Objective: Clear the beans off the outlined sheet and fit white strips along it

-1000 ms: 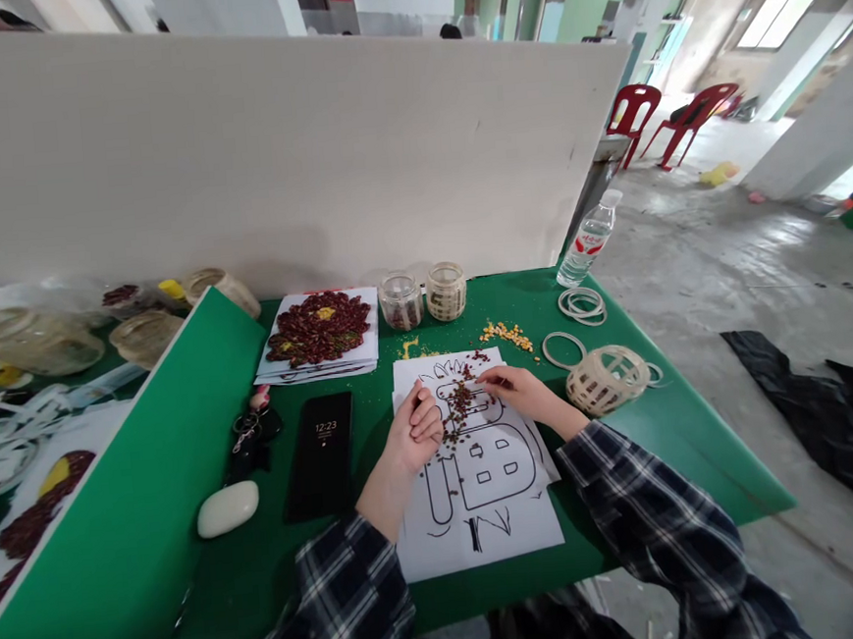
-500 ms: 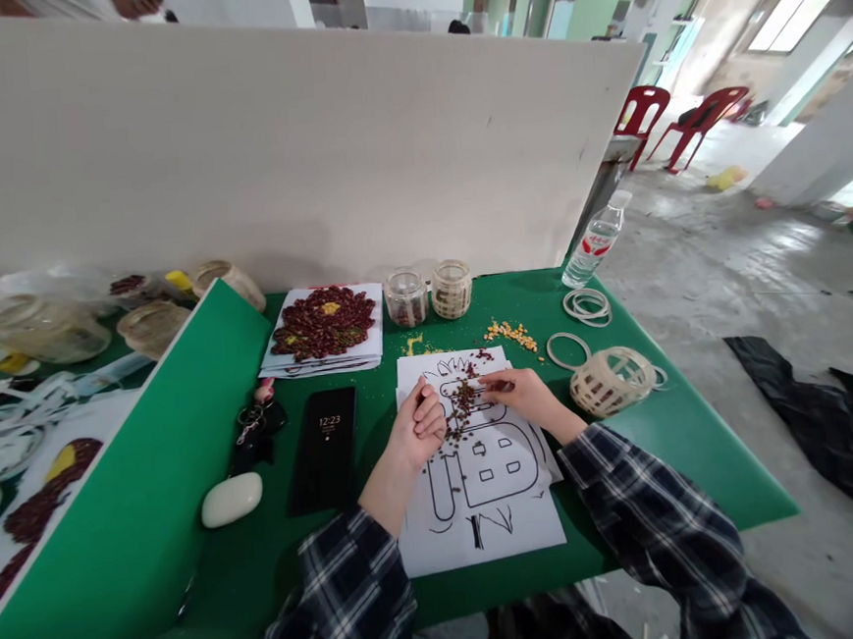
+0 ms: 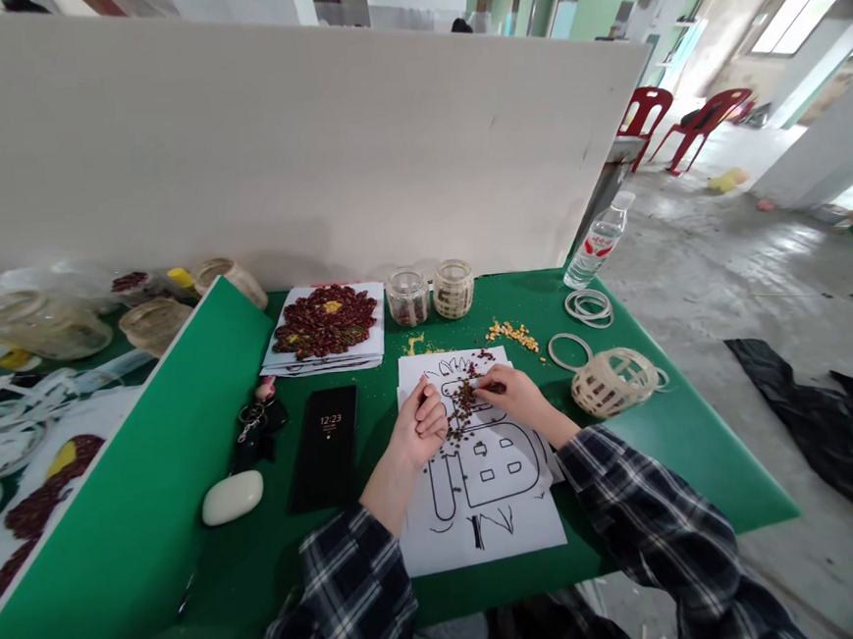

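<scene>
A white paper [image 3: 430,546] with a black line drawing lies on the green table in front of me. Dark green and reddish beans [image 3: 464,400] are heaped and scattered across its upper middle. My right hand [image 3: 513,396] is over the right side of the heap, thumb and fingers pinched together at the beans; what sits between the fingertips is too small to make out. Over the paper's left side my left hand [image 3: 421,426] is held up with its fingers curled into the palm. Anything inside that hand is hidden.
Behind the paper stand two jars, a glass jar [image 3: 408,296] and a woven-covered jar [image 3: 454,289]. Yellow corn kernels [image 3: 514,335] lie to their right, near a woven basket [image 3: 613,382], rings [image 3: 587,309] and a water bottle [image 3: 599,242]. At left are a phone [image 3: 323,449], a white mouse [image 3: 232,498] and a bean picture [image 3: 327,319].
My right hand has shifted slightly left over the bean heap, its fingers drawn closer together. The left hand stays curled in nearly the same place.
</scene>
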The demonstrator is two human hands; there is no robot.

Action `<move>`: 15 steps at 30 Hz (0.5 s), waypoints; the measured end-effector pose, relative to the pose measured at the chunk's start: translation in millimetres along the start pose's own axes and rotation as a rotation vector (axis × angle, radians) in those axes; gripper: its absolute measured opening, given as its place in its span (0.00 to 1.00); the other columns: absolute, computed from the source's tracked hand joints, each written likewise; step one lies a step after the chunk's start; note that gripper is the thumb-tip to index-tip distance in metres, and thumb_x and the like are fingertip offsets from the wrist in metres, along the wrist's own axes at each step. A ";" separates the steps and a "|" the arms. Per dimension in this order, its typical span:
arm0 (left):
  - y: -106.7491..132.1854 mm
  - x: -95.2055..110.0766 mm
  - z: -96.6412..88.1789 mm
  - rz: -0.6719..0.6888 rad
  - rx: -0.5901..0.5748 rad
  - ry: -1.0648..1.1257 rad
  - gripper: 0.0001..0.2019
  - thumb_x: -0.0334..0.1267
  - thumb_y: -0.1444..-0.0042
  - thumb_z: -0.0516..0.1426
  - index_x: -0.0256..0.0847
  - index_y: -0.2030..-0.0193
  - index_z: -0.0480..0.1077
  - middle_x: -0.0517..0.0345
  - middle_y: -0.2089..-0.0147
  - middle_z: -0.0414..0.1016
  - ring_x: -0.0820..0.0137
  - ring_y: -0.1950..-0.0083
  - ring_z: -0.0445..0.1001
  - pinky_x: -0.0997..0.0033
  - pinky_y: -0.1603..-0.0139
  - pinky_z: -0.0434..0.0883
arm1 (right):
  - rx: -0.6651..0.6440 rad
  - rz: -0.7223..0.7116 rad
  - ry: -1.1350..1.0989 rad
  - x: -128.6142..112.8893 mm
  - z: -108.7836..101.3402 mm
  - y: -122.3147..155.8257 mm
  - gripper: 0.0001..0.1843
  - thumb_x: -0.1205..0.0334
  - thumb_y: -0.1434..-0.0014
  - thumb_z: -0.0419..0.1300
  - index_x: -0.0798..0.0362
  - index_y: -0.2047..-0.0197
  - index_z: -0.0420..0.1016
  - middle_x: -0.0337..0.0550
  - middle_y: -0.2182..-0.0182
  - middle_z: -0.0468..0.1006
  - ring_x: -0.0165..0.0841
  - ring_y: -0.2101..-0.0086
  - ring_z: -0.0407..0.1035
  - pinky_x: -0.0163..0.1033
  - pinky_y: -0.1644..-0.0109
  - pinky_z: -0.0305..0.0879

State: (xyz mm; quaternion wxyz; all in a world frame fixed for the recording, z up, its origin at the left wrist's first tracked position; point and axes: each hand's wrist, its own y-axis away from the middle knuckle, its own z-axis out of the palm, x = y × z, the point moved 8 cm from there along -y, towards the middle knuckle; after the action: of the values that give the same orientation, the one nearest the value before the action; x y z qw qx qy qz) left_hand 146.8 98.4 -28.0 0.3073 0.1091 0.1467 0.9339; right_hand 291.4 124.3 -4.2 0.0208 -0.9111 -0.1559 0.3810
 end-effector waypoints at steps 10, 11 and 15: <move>2.2 0.4 1.7 0.014 -0.015 -0.020 0.19 0.38 0.32 0.46 0.37 0.75 0.60 0.72 0.87 0.46 0.84 0.90 0.46 0.85 0.90 0.44 | -0.037 0.036 0.020 4.8 -7.1 3.9 0.02 0.67 0.48 0.62 0.53 0.72 0.77 0.40 0.72 0.75 0.30 0.70 0.67 0.35 0.65 0.63; 2.4 0.4 2.0 0.015 -0.014 -0.018 0.19 0.38 0.31 0.45 0.37 0.75 0.60 0.72 0.88 0.47 0.84 0.90 0.46 0.85 0.90 0.44 | -0.045 0.045 -0.019 5.6 -10.0 5.3 0.02 0.67 0.48 0.62 0.53 0.71 0.77 0.40 0.71 0.76 0.30 0.69 0.68 0.36 0.63 0.63; 2.8 0.4 2.9 0.013 -0.013 -0.012 0.20 0.39 0.31 0.44 0.37 0.75 0.59 0.72 0.88 0.47 0.84 0.90 0.47 0.85 0.90 0.44 | -0.041 0.079 -0.121 5.4 -19.3 10.0 0.05 0.64 0.45 0.61 0.54 0.64 0.77 0.42 0.66 0.77 0.32 0.66 0.70 0.37 0.59 0.65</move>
State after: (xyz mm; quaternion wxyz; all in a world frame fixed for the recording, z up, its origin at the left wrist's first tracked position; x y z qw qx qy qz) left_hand 145.8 97.1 -24.3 0.3027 0.1135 0.1383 0.9361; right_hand 311.2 117.9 4.1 -0.0224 -0.8921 -0.1286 0.4325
